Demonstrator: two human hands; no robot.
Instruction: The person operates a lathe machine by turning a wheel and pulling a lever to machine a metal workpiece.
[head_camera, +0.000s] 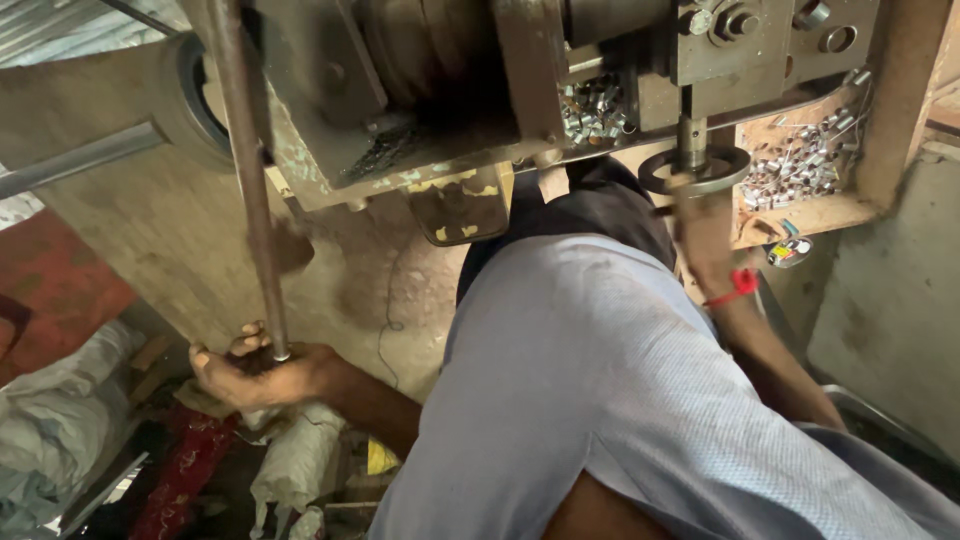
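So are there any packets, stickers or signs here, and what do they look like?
Small round thing with a label: below the wooden tray of metal bits, at the right; white with red, yellow and blue.
White sacks: on the floor under the left hand; crumpled, plain.
Red patterned bag: beside those sacks; dark red.
No signs or screens.

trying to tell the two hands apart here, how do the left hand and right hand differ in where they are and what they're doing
The left hand is low, its grip closed around the bottom end of the long rusty metal rod; the right hand is raised to the round metal ring under the press. The left hand shows sharply; the right hand is blurred, so its grip is unclear. The right wrist bears a red band; the left wrist is bare. Both touch parts of the same worn metal machine.
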